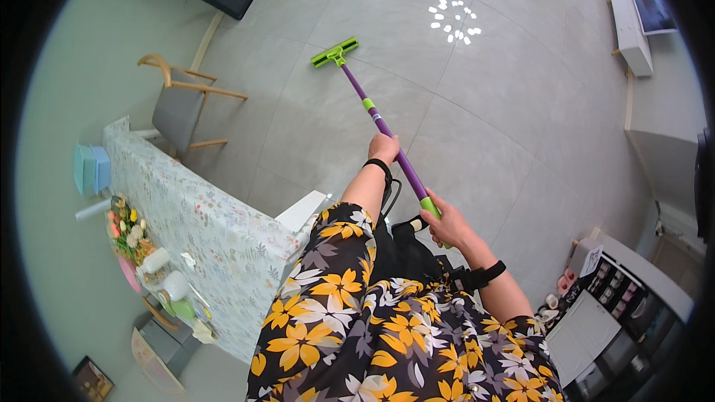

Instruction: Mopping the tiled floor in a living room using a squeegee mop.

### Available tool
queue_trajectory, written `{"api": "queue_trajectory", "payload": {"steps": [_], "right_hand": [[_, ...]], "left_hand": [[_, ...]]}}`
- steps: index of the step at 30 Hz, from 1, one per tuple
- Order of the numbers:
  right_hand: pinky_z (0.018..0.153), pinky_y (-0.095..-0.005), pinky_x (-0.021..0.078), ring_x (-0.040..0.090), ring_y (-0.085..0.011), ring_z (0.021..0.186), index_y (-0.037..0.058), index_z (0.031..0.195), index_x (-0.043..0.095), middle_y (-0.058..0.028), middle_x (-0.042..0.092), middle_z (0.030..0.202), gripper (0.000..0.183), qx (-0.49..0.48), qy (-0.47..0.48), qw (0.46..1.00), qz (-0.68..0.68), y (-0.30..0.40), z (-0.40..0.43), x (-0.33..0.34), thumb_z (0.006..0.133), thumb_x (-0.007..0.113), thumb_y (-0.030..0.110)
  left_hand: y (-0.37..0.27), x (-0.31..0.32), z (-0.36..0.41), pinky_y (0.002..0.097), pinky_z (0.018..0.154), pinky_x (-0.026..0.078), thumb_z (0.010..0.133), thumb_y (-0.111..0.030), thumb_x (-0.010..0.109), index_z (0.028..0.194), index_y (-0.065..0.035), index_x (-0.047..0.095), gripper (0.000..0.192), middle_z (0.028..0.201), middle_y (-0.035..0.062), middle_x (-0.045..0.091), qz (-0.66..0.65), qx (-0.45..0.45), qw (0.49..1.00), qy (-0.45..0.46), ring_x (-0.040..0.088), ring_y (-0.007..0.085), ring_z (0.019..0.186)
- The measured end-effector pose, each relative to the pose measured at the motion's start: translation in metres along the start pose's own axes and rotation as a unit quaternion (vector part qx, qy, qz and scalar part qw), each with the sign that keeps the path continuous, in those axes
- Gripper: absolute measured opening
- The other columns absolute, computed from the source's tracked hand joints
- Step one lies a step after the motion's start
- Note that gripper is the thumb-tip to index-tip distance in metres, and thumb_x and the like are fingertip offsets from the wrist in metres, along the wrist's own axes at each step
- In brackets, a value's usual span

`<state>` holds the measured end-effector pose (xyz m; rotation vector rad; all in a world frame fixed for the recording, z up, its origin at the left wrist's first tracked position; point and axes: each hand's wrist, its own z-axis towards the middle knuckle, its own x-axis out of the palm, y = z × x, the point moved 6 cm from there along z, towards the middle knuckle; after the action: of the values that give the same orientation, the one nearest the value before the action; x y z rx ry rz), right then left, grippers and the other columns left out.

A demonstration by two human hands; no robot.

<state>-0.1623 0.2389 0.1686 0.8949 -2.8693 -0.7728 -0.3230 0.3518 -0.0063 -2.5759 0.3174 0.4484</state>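
Observation:
A mop (pixel 411 173) with a purple pole and green fittings slants across the middle of the view. My left hand (pixel 384 148) is wrapped around the purple pole, partway down it. Lower in the view, my right hand (pixel 447 220) grips the green end of the handle. At the far end, the flat green mop head (pixel 335 53) with a dark strip rests on the grey tiled floor (pixel 486 134). Both wrists wear black bands.
To the left stand a table with a floral cloth (pixel 223 234), bearing flowers (pixel 131 229) and containers, and a wooden chair with a grey seat (pixel 179 103). A white cabinet (pixel 628 22) is at the upper right, and an open shoe cabinet (pixel 586 335) at the lower right.

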Motion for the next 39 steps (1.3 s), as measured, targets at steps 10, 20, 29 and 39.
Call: {"api": "queue_trajectory", "payload": {"steps": [10,20,29,39], "right_hand": [[0.070,-0.0377,0.0435,0.054,-0.0370,0.082,0.0172,0.122,0.037,-0.0215,0.057,0.088,0.048,-0.072,-0.026,0.969,-0.234,-0.074,-0.069,-0.024,0.078,0.053,0.025],[0.060,-0.0347,0.0429,0.055,-0.0274,0.063,0.0198,0.123,0.037,-0.0145,0.056,0.068,0.049,-0.009,-0.013,0.968,-0.252,-0.097,-0.144,-0.053,0.078,0.055,0.024],[0.043,-0.0277,0.0407,0.047,-0.0115,0.042,0.0200,0.126,0.034,-0.0045,0.049,0.052,0.048,0.052,0.059,0.981,-0.177,0.023,-0.036,0.005,0.081,0.050,0.024],[0.040,-0.0298,0.0426,0.049,-0.0137,0.039,0.0162,0.128,0.029,-0.0071,0.049,0.052,0.051,-0.056,0.119,0.961,-0.244,0.132,0.049,0.133,0.081,0.048,0.024]], "left_hand": [[0.124,0.096,-0.047,0.0436,0.060,0.051,0.073,-0.005,0.053,0.089,0.0027,0.042,0.021,0.078,0.0139,0.054,-0.199,-0.148,0.931,0.267,0.059,0.0286,0.070],[0.110,0.116,-0.154,0.0374,0.065,0.051,0.078,-0.006,0.052,0.093,0.0015,0.044,0.019,0.084,0.0150,0.056,-0.214,-0.284,0.845,0.398,0.059,0.0273,0.072],[0.086,-0.022,-0.041,0.0289,0.043,0.047,0.072,-0.012,0.054,0.073,0.0012,0.049,0.014,0.063,0.0081,0.055,-0.246,-0.073,0.956,0.139,0.055,0.0168,0.051],[0.114,-0.200,0.021,0.0339,0.051,0.052,0.078,-0.016,0.052,0.080,0.0075,0.052,0.024,0.069,0.0129,0.058,-0.261,-0.119,0.957,-0.041,0.060,0.0239,0.058]]}}
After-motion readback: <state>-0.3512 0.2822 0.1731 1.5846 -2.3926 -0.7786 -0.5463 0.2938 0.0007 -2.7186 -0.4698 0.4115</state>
